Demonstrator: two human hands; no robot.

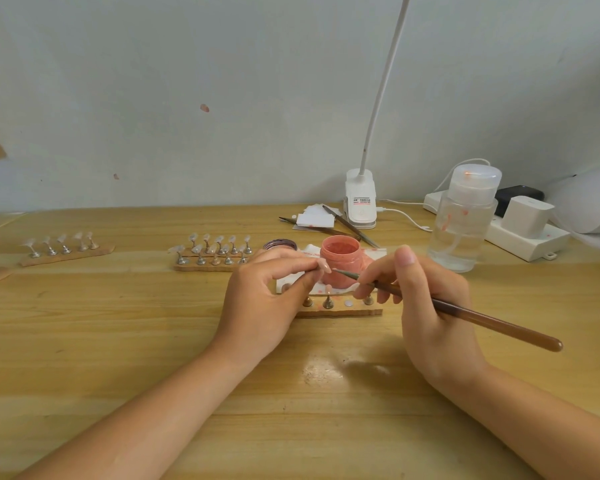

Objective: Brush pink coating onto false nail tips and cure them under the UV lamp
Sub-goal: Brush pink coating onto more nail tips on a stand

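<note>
Just left of frame centre, the left hand point(264, 299) pinches a small pale-pink false nail tip point(325, 266) between thumb and fingertips. The right hand point(426, 306) grips a long brown wooden brush point(465, 311), whose axis runs from lower right up-left, its fine point just right of the tip, nearly touching. Directly behind stands the open pink coating jar point(340, 259) on the wooden bench point(118, 341). The right grip is nearer; probably a short leftward stroke follows.

Centre frame, an open jar point(340, 261) of salmon-pink coating; the nail tip point(325, 266) beside it is pale pink. The brush point(465, 315) handle is glossy brown. Yellowish wood-grain table point(118, 341). Upper right, a white clip lamp point(360, 199); clear pump bottle point(459, 230) smeared pink.
</note>
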